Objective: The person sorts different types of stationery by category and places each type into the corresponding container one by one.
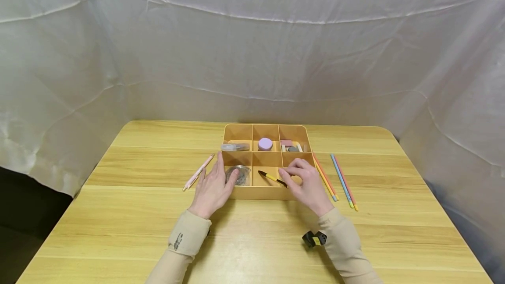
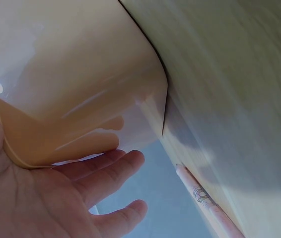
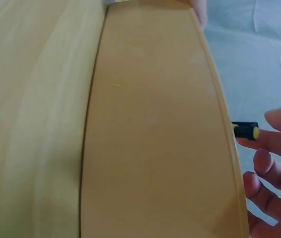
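Observation:
An orange six-compartment organizer box (image 1: 260,193) sits on the table. My left hand (image 1: 213,189) rests against its front left corner, fingers straight along the outer side and thumb over the front left compartment. Beneath that thumb is a round clear container (image 1: 243,175) with dark contents. A yellow and black pen (image 1: 272,178) slants in the front middle compartment, its black end (image 3: 246,131) poking above the front rim. Beside this end is my right hand (image 1: 307,183), fingers loosely bent; the right wrist view shows thumb and forefinger apart, without a pinch on the pen.
The back compartments hold a clear-wrapped item (image 1: 235,147), a lilac round object (image 1: 265,144) and small blocks (image 1: 286,143). Pink patterned pens (image 1: 199,171) lie left of the box. Right of it are orange and yellow pencils (image 1: 326,178) and blue and pink ones (image 1: 344,182).

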Demonstrator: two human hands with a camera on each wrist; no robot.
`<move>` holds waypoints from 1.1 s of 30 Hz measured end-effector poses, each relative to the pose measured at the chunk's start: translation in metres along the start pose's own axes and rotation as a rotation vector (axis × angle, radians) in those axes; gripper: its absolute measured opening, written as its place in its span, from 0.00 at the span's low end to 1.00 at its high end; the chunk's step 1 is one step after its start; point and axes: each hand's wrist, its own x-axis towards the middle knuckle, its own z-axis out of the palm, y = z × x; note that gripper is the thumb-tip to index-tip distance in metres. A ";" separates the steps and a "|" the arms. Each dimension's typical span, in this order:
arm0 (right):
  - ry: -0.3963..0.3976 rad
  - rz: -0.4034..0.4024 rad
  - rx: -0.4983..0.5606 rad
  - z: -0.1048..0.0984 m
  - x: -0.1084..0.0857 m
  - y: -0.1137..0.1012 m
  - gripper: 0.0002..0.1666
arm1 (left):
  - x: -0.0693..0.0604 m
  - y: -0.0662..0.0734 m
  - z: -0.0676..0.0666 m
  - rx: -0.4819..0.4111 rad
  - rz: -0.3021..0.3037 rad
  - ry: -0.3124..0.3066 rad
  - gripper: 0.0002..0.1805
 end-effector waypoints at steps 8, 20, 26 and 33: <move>0.125 0.164 0.020 -0.011 0.003 0.015 0.08 | 0.000 0.000 0.000 -0.008 -0.008 -0.005 0.45; -0.012 0.421 -0.034 -0.021 -0.007 0.041 0.30 | 0.001 -0.008 -0.009 -0.126 -0.038 -0.027 0.43; -0.102 0.455 -0.067 -0.020 -0.008 0.047 0.32 | 0.007 -0.026 -0.022 -0.192 -0.053 -0.007 0.34; -0.111 0.436 -0.080 -0.019 -0.008 0.048 0.30 | 0.007 -0.057 -0.036 -0.128 -0.149 -0.018 0.26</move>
